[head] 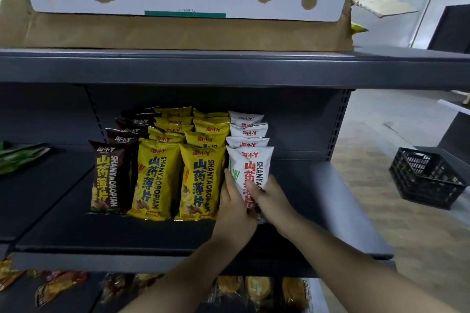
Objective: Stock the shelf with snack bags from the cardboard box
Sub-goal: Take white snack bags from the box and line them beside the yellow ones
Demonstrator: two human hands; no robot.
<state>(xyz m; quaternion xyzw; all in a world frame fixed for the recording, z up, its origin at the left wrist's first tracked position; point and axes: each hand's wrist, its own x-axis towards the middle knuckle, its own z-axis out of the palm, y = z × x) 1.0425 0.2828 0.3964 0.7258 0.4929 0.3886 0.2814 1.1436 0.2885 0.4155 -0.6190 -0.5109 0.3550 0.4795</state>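
Steadying the white bag [250, 162] upright (long axis vertical) on the shelf [330, 198], rightmost row, we press our left hand [234, 203] flat to its left edge. Our right hand [270, 198] pinches its lower right.

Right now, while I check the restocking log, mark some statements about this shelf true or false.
1. Both the left hand and the right hand touch the front white plastic snack bag. True.
2. The dark brown plastic snack bags form the rightmost row. False: they form the leftmost.
3. Two rows of yellow plastic snack bags stand between brown and white. True.
4. The black plastic crate sits on the grey metal shelf. False: it sits on the floor.
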